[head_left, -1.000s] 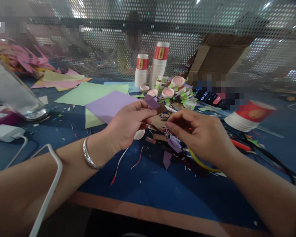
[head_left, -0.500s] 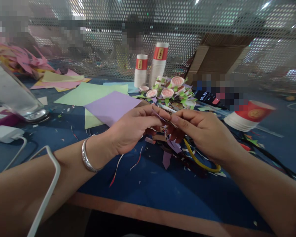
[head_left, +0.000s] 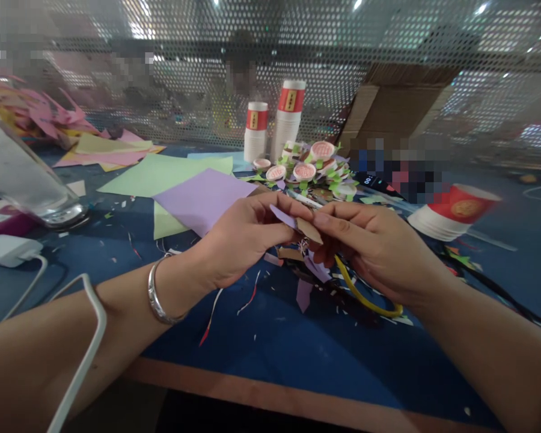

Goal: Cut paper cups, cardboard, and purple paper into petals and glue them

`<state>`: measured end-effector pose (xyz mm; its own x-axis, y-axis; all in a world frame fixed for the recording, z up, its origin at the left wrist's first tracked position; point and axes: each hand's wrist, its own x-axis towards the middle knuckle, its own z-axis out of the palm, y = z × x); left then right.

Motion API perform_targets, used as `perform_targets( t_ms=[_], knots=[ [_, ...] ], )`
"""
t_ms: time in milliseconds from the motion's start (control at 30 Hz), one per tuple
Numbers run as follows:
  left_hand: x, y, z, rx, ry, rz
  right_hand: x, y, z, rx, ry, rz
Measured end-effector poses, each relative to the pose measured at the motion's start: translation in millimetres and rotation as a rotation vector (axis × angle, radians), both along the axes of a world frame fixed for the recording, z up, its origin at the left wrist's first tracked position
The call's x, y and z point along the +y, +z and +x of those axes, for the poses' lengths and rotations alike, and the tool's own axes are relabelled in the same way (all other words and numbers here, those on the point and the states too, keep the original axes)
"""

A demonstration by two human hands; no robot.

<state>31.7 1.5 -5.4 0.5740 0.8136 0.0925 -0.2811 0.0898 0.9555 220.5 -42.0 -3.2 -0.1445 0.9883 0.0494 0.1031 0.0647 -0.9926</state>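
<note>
Above the middle of the blue table, my left hand pinches a small purple paper piece. My right hand has its thumb and fingers closed on a small brown cardboard piece that meets the purple one between the two hands. A thin whitish stick shows just behind the fingertips; which hand holds it is unclear. Below the hands lie purple and brown paper scraps. A yellow loop is beside my right hand, partly hidden by it.
Purple and green paper sheets lie left of centre. Paper cup stacks rise behind a pile of round decorated pieces. Red-and-white cups lean at right. A glass of water and a white charger are at left.
The held pieces have tilted, so the brown cardboard face and more of the purple paper now show between my fingers. Both hands stay in nearly the same place.
</note>
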Motion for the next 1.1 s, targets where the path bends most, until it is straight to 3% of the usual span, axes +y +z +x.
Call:
perform_targets(
  t_ms=[167,300,433,533,733,833,1000,1100],
  knots=[
    [-1,1.7,2,0.006,0.006,0.111,0,1.3,-1,0.078,0.052,-0.039],
    [-3,3.1,1,0.075,0.050,0.104,-1,6.4,-1,0.070,-0.003,-0.028],
    [-1,2.6,-3,0.216,-0.109,0.075,1,8.4,4,0.017,-0.127,0.032],
    [-1,2.2,-5,0.179,-0.165,0.065,3,6.3,8,-0.041,-0.170,0.080],
    [1,1.6,-2,0.166,0.070,0.006,5,4.2,11,-0.130,-0.160,0.099],
    [4,0.8,-1,0.153,0.143,-0.012,7,7.3,19,-0.187,-0.224,0.128],
    [6,-0.2,-2,0.157,0.208,-0.040,17,14.6,48,-0.593,-0.396,0.245],
    [6,0.6,-1,0.130,0.183,-0.099,22,16.0,64,-0.845,-0.387,0.201]
  ],
)
